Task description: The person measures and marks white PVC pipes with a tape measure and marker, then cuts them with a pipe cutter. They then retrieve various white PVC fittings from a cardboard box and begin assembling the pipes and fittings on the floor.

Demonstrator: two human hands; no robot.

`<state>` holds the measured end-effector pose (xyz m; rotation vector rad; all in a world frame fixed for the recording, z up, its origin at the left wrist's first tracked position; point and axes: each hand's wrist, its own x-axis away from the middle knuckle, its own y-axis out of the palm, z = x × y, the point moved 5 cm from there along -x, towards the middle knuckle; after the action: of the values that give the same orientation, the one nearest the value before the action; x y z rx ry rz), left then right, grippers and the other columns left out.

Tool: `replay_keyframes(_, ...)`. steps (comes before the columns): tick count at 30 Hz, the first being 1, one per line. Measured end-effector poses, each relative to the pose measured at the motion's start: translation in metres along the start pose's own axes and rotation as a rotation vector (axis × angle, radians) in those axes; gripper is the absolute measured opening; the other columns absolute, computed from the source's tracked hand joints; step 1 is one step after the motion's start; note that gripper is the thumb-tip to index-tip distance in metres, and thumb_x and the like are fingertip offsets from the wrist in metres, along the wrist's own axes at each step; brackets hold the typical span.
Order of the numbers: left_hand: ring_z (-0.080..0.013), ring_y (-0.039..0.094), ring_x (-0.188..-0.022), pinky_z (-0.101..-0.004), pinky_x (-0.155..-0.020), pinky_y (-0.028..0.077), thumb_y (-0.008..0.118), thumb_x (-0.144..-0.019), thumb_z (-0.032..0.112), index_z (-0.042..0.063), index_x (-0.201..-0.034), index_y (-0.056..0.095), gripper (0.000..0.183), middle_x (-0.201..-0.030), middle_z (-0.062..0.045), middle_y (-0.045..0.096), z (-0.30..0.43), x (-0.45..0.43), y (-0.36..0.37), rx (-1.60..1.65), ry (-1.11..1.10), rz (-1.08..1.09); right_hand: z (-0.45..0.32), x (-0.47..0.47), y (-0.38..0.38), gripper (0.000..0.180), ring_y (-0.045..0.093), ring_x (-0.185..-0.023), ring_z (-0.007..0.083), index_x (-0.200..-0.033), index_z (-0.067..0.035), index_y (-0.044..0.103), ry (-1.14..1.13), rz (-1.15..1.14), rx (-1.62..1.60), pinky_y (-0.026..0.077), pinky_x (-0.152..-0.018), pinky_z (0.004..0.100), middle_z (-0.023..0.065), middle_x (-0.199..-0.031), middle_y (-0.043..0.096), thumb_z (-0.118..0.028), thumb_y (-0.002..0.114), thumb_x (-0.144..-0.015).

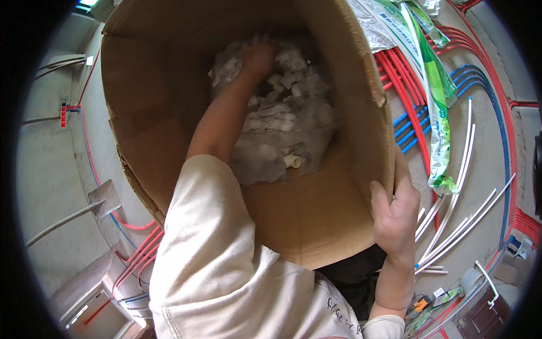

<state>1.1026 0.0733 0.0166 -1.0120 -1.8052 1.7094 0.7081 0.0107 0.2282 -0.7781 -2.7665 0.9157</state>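
A large open cardboard box [305, 237] is tilted towards me. My left hand [259, 57] reaches deep inside, over clear plastic bags [275, 123] of white pipe fittings. That hand is blurred, its fingers look partly spread, and whether it grasps a bag or fitting is unclear. Loose white fittings [288, 80] show beside it. One cream pipe fitting [292, 161] sticks out near the lower edge of the bags. On the right, my right hand [396, 212] grips the box's side edge, thumb on the inner face and fingers wrapped outside.
Red pipes [402, 80] and blue pipes [413, 129] run along the floor to the right. Green-and-white plastic packaging [438, 127] lies over them. Thin white pipes [457, 169] are spread nearby. At the lower right are an orange-and-black tool [420, 304] and a dark red panel [485, 318].
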Motion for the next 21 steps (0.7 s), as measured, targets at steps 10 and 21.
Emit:
replay_keyframes(10,-0.0277,0.068,-0.097,-0.0434,-0.085,0.054,0.069,-0.088,0.021,0.007,-0.102,0.077,0.022,-0.099,-0.009,0.073,-0.092,-0.048,-0.011,1.138,-0.5,-0.363,0.003,-0.001,-0.003,0.062,0.067,-0.114,0.0479,-0.148,0.006,0.046,-0.081,0.039,0.018,0.054,-0.096,0.0455,0.0312,-0.127,0.065,0.004,0.059,-0.087)
replay_keyframes(21,-0.0413,0.034,-0.15,-0.0592,-0.118,0.03,0.07,-0.085,0.042,0.019,-0.156,0.043,0.079,-0.163,-0.02,0.038,-0.082,-0.037,-0.017,-0.129,-0.128,0.183,0.005,-0.002,0.0,0.06,0.067,-0.117,0.0468,-0.147,0.007,0.047,-0.021,0.028,0.035,0.054,-0.097,0.045,0.0315,-0.128,0.065,0.002,0.059,-0.089)
